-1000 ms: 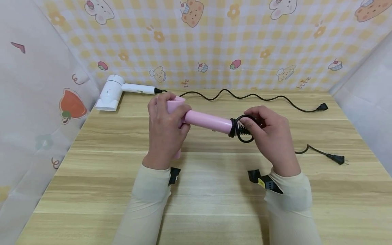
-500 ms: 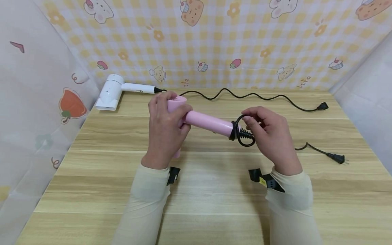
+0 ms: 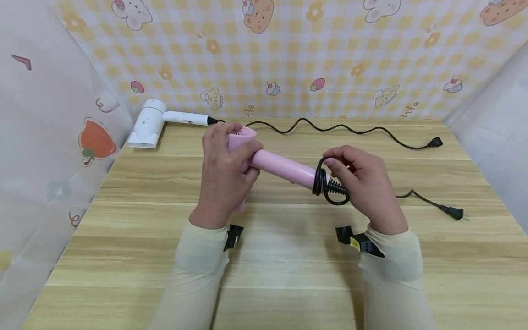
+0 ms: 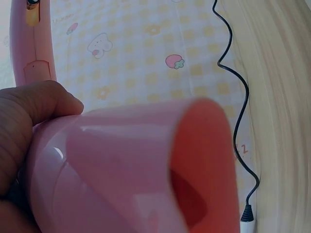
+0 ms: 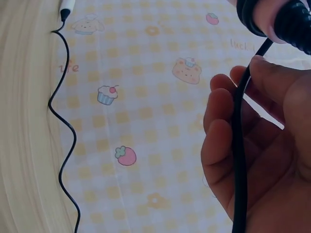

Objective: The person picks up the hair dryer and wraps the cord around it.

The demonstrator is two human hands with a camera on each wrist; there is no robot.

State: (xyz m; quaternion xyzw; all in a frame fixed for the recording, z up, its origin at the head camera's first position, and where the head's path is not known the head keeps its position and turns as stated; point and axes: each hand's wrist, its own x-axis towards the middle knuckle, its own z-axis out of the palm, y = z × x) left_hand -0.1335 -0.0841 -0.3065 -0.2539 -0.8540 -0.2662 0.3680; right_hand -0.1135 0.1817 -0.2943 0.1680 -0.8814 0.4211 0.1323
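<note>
A pink hair dryer (image 3: 284,168) is held above the table, its handle slanting down to the right. My left hand (image 3: 224,174) grips its head from above, fingers and thumb wrapped round it. The left wrist view shows the dryer's open nozzle (image 4: 204,160) close up, with the thumb on the body. Several turns of black cord (image 3: 317,181) encircle the handle's end, beside the ribbed strain relief (image 3: 336,186). My right hand (image 3: 367,185) pinches this cord between thumb and fingertips. In the right wrist view, the cord (image 5: 238,131) passes down across the curled fingers.
A white hair dryer (image 3: 149,124) lies at the table's back left; its wavy black cord (image 3: 342,127) runs right along the patterned backdrop. The pink dryer's plug (image 3: 453,212) lies on the wooden table (image 3: 288,275) at right.
The pink dryer's handle end has dipped and shifted slightly right. My right fingertips have moved a little left with the cord, and a loose loop now hangs lower. The left hand keeps its grip.
</note>
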